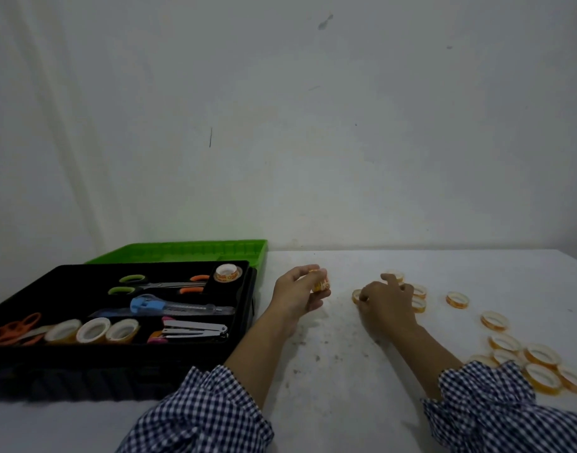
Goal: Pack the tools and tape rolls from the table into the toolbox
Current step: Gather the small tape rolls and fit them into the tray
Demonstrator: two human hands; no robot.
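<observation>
from here the frame is dim and soft, so the print on the tape is unreadable. the toolbox (117, 371) sits at the lower left and its left end is cut off by the frame edge, along with part of the orange scissors (16, 328) in its near-left compartment. its green lid (182, 251) lies open behind it, mostly hidden by the black tray. at the lower right, the checked sleeve (483, 397) covers part of a heap of tape rolls (542, 376).

my left hand (297, 292), just right of the toolbox, is curled around a small stack of tape rolls (321, 282), thumb on top and fingers underneath, held above the table (329, 371). my right hand (385, 302) is palm down at mid-frame, fingers bent and spread over several loose rolls (419, 291), with its thumb side against one roll (356, 295). the hand hides what is under it, so i cannot tell whether it grips any.

inside the tray i can make out three larger rolls (92, 330), a stapler (192, 331), a blue utility knife (169, 305), green-handled scissors (133, 284) and one small roll (227, 273) in the far-right compartment.
</observation>
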